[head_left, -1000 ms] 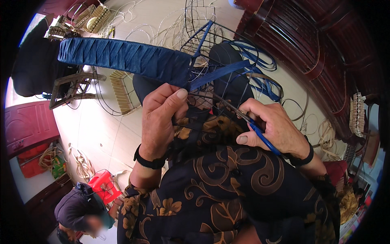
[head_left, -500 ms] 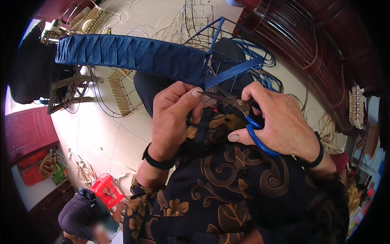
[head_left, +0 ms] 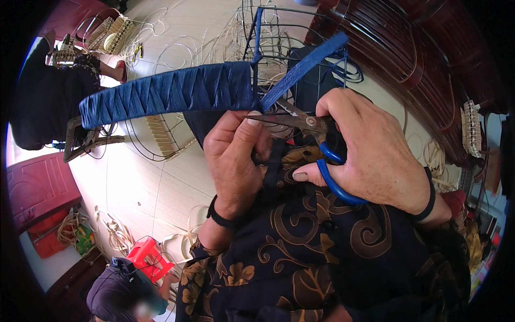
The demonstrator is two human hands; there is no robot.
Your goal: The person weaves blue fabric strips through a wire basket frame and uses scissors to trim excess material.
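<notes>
A wide band wrapped in dark blue strip spans the space before me and joins a wire frame, partly bound in blue. My left hand is closed, thumb and forefinger pinched at the band's lower right corner; its exact hold is partly hidden. From that corner a loose flat blue strip slants up to the right. My right hand grips scissors with blue handles. Their rusty blades are parted near the strip's base, the lower tip beside my left thumb.
Pale cords and wire frames lie on the tiled floor. Dark carved wooden furniture stands at the far right. A person in dark clothes is at lower left by a red plastic stool; another sits at far left.
The band has tilted, its left end lower and its right end raised. The loose strip now points more steeply upward. The scissor blades are wider apart, near the strip's base.
</notes>
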